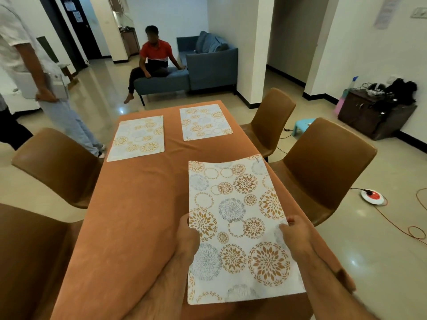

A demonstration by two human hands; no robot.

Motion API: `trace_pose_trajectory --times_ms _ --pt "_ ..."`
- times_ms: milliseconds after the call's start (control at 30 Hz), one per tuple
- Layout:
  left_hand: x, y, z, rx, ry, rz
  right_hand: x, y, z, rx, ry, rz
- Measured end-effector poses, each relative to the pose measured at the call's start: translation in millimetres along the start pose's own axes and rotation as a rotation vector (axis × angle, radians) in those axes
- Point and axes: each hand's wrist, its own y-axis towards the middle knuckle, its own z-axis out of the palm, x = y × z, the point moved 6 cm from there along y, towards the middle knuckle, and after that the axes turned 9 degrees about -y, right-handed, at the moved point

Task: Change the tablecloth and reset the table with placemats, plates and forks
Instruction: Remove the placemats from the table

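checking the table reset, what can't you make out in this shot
Head view only:
- Near end of the tablecloth: covered by the held placemat and both forearms, cut by the bottom edge.
- Whether that placemat lies flat or is lifted: unclear.
- Left hand and right hand fingers: under the mat.
- Plates, forks: none in frame.
- Seated person's face: blurred.

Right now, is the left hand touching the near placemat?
Touching. The head view shows the left hand gripping the left edge of the near placemat, its fingers going under the mat while the thumb lies against the edge.
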Motion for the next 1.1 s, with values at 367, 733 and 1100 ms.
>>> trace_pose_trajectory --times_ms 367,733,1100 --pt "-19 -51 -120 -0.015 -0.057 -0.033 41 -128 25 0.067 0.072 -0.041" --pt "-50 -119 -276 0.019 -0.100 0.064 65 -277 81 0.091 0.229 -0.040" --pt "-53 -168 -370 -0.016 -0.133 0.140 90 -353 119 0.120 0.216 -0.228"
